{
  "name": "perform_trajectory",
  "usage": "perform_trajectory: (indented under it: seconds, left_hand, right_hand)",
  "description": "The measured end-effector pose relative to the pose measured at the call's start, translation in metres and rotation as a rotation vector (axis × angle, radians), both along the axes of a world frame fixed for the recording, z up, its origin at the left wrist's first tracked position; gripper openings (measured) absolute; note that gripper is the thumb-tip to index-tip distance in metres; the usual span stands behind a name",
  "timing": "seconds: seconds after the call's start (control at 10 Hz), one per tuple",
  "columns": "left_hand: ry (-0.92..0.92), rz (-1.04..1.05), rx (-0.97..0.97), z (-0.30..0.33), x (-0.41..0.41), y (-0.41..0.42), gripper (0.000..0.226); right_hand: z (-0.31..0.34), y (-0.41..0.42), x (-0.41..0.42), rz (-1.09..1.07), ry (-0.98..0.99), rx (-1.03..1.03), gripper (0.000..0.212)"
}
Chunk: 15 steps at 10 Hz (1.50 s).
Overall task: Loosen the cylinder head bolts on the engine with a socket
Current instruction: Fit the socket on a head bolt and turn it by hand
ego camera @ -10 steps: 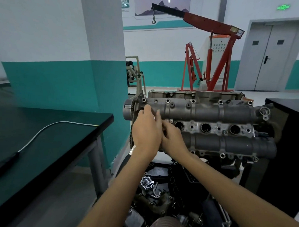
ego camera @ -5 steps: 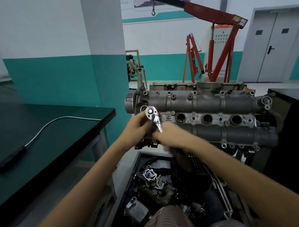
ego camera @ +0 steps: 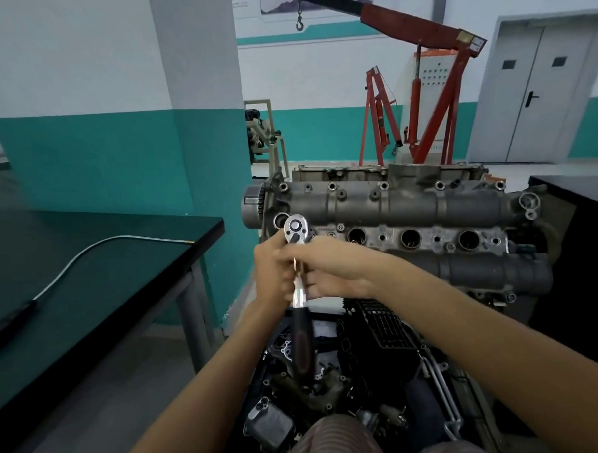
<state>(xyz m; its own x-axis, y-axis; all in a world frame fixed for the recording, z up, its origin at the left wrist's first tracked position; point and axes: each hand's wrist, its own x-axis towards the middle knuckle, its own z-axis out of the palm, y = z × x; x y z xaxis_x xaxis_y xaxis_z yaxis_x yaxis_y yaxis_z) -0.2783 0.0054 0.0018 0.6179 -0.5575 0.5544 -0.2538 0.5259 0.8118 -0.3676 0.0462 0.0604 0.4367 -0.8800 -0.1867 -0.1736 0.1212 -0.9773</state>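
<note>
Standing at centre frame, grey engine (ego camera: 410, 221) with floor open at 7 o'clock between black table (ego camera: 128, 268) edge and parts tray (ego camera: 381, 342) below. Dull cast metal, three round bores in a row, bolts dotted along both covers. Left hand (ego camera: 272, 272) and right hand (ego camera: 330, 269) together, both clamped on ratchet (ego camera: 298, 281), shiny head at engine's 9 o'clock end. Since half a second ago, handle swung down towards 6 o'clock.

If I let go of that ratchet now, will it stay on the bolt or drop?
Likely drops: the ratchet looks like rigid steel, its long black handle hanging below the head. The polished shank is probably slippery, so keep both hands gripping.
</note>
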Motion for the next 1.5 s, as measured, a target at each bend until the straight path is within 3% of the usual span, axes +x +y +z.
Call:
perform_trajectory:
  seconds: [0.1, 0.2, 0.3, 0.4, 0.5, 0.6, 0.8, 0.9, 1.0, 1.1, 1.2, 1.3, 1.4, 1.5]
  left_hand:
    - [-0.939, -0.097, 0.098, -0.001, 0.009, -0.006, 0.023]
    - [-0.954, -0.236, 0.113, 0.016, 0.028, -0.013, 0.009]
    - [-1.078, -0.306, 0.043, 0.031, 0.034, -0.020, 0.006]
    - [-1.074, -0.443, 0.032, 0.033, 0.038, -0.021, 0.016]
    - [-0.988, -0.343, 0.052, 0.018, 0.037, -0.026, 0.009]
    - [-0.695, -0.312, 0.151, 0.010, 0.035, -0.022, 0.014]
    - [-1.071, -0.162, 0.007, 0.011, 0.030, -0.024, 0.003]
    - [-1.026, -0.174, 0.046, 0.008, 0.032, -0.025, 0.007]
    - [-0.939, -0.145, 0.013, 0.004, 0.030, -0.021, 0.010]
    - [-0.784, -0.157, 0.133, 0.004, 0.026, -0.021, 0.013]
    - [-0.926, -0.126, 0.078, 0.005, 0.026, -0.022, 0.015]
    - [-1.024, -0.064, 0.091, 0.002, 0.027, -0.024, 0.014]
    - [-1.001, -0.048, 0.104, 0.001, 0.028, -0.023, 0.017]
    - [-0.941, -0.085, 0.085, 0.000, 0.026, -0.019, 0.017]
  right_hand:
    - [0.000, -0.010, -0.005, -0.090, 0.322, -0.235, 0.038]
    - [0.023, -0.019, -0.020, -0.206, 1.244, -0.992, 0.059]
    - [0.040, -0.022, -0.022, -0.186, 1.409, -1.251, 0.059]
    - [0.023, -0.025, -0.016, -0.228, 1.244, -1.184, 0.054]
    - [0.010, -0.016, -0.010, -0.066, 0.402, -0.266, 0.051]
    - [-0.001, -0.014, 0.003, 0.014, -0.173, 0.204, 0.059]
    - [0.021, -0.023, -0.009, -0.267, 1.226, -1.084, 0.068]
    - [0.020, -0.029, -0.007, -0.278, 1.204, -1.149, 0.069]
    - [0.007, -0.022, -0.004, -0.182, 0.571, -0.546, 0.059]
    - [-0.002, -0.011, 0.000, 0.006, -0.127, 0.065, 0.052]
    - [-0.001, -0.016, 0.000, -0.136, 0.416, -0.435, 0.063]
    - [0.017, -0.022, -0.012, -0.259, 1.125, -1.023, 0.062]
    - [0.013, -0.026, -0.012, -0.265, 1.106, -1.018, 0.060]
    - [0.004, -0.017, -0.004, -0.124, 0.305, -0.271, 0.053]
